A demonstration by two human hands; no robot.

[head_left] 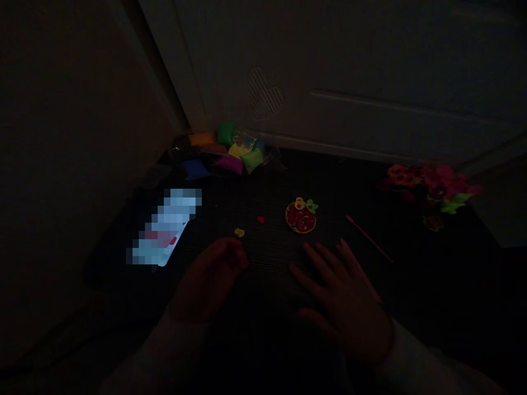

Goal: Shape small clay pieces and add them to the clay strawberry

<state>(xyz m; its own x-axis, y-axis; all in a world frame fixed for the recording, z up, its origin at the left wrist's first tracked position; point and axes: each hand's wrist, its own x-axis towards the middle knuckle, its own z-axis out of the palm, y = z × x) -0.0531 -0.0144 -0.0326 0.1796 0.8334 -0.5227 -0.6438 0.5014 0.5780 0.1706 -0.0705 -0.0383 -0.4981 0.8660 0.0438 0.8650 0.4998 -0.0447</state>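
Fingers spread, my right hand [343, 299] lies palm down over the dark table, holding nothing. A pink flat tool [362, 272] runs close beside it, partly covered by the hand. My left hand [209, 280] is curled with its fingers together; whatever it may hold is hidden. Just beyond that hand lies a small yellow clay piece [239, 232], with a red clay lump [261, 219] to its right. Farther right sits a small round clay piece [301, 218], yellow-rimmed and filled with red bits, with a yellow flower and green leaves on its upper edge.
A lit phone [164, 233], blurred out in part, is at the left. Coloured clay packets [224, 153] are heaped against the white panel [349, 66] behind. A thin pink stick [369, 238] lies at the right, near bright flowers [436, 184] and a small reddish piece [433, 223].
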